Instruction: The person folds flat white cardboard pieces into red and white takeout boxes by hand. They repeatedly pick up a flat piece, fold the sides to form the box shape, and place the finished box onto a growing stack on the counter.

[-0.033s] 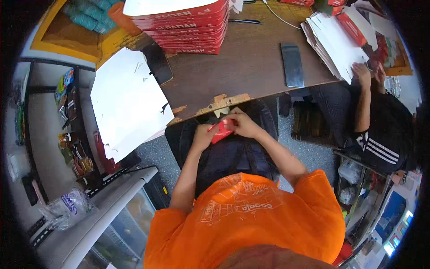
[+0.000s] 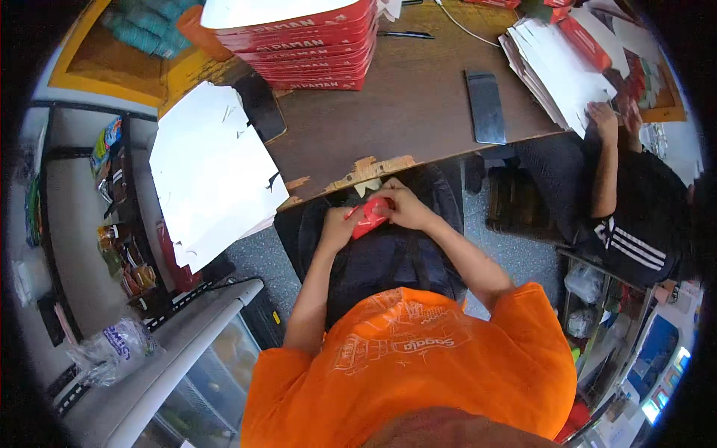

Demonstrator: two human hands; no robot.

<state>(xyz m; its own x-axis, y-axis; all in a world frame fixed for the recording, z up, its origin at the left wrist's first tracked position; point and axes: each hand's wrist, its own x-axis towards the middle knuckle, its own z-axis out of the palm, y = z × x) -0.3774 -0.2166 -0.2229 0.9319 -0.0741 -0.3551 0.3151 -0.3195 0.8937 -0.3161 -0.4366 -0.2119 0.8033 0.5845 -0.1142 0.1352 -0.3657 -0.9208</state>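
Just below the table's front edge, over my lap, I hold a small red cardboard piece (image 2: 371, 217) between both hands. It looks bent or partly folded, and its full shape is hidden by my fingers. My left hand (image 2: 340, 226) pinches its left side. From the upper right, my right hand (image 2: 404, 204) grips it with bent fingers. A pale pointed piece (image 2: 367, 187) shows just beyond my hands, at the table edge. A stack of red cardboard boxes (image 2: 317, 63) with white insides rises on the table, beyond my left hand.
White cardboard sheets (image 2: 213, 172) overhang the table's left corner. On the brown table (image 2: 388, 104) lie a dark phone (image 2: 485, 108) and a pen (image 2: 405, 34). At right, another person's hand (image 2: 602, 119) rests at a pile of white sheets (image 2: 545, 71). Shelves (image 2: 75, 187) stand left.
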